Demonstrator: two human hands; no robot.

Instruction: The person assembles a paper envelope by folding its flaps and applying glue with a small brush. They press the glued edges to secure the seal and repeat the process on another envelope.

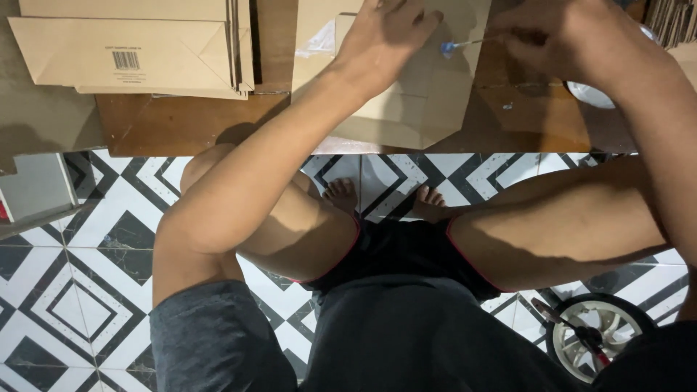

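Both hands work at the far edge of view. Left hand (385,33) lies flat, fingers spread, pressing on a folded brown paper bag (414,101) that rests on the wooden bench (189,123). Right hand (552,36) is closed, pinching a thin stick with a blue tip (451,47); the tip sits just above the bag, near the left fingertips. Farther left on the bench lies a stack of flat paper bags (131,51). Below, patterned floor tiles (72,290).

We press our left hand (385,33) on a flat paper bag (414,94); beside it our right hand (552,36) pinches a thin blue-tipped stick (465,45).
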